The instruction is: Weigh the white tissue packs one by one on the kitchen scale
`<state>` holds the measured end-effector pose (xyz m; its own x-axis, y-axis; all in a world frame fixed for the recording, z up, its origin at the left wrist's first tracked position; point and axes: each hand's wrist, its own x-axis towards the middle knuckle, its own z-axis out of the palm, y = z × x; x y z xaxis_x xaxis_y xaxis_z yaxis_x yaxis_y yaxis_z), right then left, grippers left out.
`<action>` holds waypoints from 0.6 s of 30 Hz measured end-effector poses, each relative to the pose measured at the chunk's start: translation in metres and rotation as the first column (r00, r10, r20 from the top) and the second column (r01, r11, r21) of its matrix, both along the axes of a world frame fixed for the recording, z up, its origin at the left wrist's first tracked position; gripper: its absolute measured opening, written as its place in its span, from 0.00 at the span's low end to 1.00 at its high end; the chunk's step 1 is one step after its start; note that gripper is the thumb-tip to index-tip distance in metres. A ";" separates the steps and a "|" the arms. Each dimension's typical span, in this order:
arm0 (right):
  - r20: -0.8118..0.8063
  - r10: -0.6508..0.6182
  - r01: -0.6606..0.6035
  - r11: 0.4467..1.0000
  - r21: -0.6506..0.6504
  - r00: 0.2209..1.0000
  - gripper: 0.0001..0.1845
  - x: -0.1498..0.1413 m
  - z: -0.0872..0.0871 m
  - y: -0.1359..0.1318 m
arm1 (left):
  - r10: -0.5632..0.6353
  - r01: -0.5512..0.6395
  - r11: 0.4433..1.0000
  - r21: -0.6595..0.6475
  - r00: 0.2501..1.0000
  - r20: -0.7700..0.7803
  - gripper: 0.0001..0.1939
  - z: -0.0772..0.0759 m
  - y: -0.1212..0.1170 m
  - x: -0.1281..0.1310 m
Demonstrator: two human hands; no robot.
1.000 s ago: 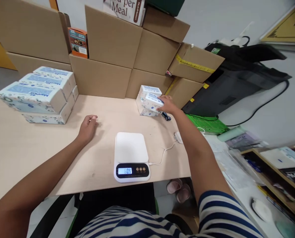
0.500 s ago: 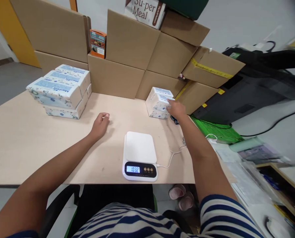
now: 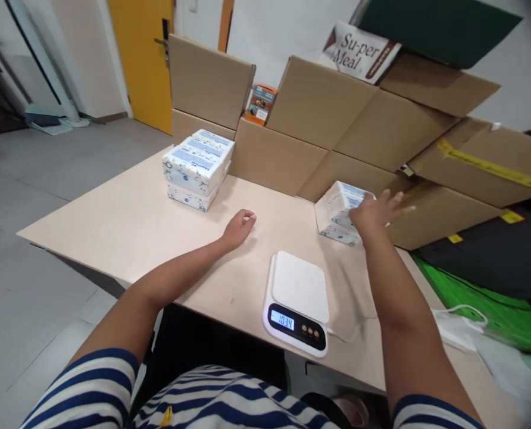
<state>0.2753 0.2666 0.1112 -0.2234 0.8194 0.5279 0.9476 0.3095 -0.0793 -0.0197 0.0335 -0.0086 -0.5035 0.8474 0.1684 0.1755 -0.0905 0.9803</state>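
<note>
My right grip (image 3: pixel 375 210) is spread wide with nothing visible in it, overlapping the right end of the tissue stack (image 3: pixel 340 219), which sits near the back of the desk (image 3: pixel 113 238) before the cardboard boxes (image 3: pixel 357 173); I can't tell whether it touches the packs. My worry is a finger or wrist catching that end: a sideways knock could push the upper packs askew. The splayed fingers could also bump the cardboard, and a low forearm sweep might snag the white cable (image 3: pixel 348 340) and tug the scale (image 3: pixel 300 286). The stack's long axis runs left to right, roughly along the boxes, printed tops up, floral long side towards me, plain ends facing left. My left grip (image 3: pixel 239 228) is loosely curled, nothing seen in it; whether its fingertips meet, I can't tell.
</note>
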 end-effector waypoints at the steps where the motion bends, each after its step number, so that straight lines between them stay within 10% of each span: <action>1: -0.083 -0.043 0.046 0.999 0.029 0.996 0.32 -0.029 0.014 -0.010 | 0.002 -0.002 1.000 0.001 1.000 0.000 0.08 0.000 -0.001 0.000; 3: -0.123 0.204 -0.201 0.979 0.037 0.971 0.35 -0.099 0.040 -0.042 | 0.004 -0.004 1.000 0.001 1.000 -0.004 0.07 0.000 -0.004 0.001; 6: -0.144 0.632 -0.648 0.747 -0.149 0.762 0.39 -0.209 0.064 -0.101 | -0.009 0.009 1.000 0.001 1.000 -0.016 0.06 -0.003 -0.008 0.002; 10: -0.097 0.822 -0.761 0.467 -0.451 0.562 0.61 -0.312 0.068 -0.160 | -0.058 0.058 0.998 -0.006 0.998 -0.019 0.08 -0.007 -0.009 0.003; 18: 0.073 0.802 -0.633 0.520 -0.574 0.592 0.68 -0.360 0.052 -0.178 | -0.105 0.105 0.994 -0.030 0.994 0.003 0.13 -0.014 -0.008 0.002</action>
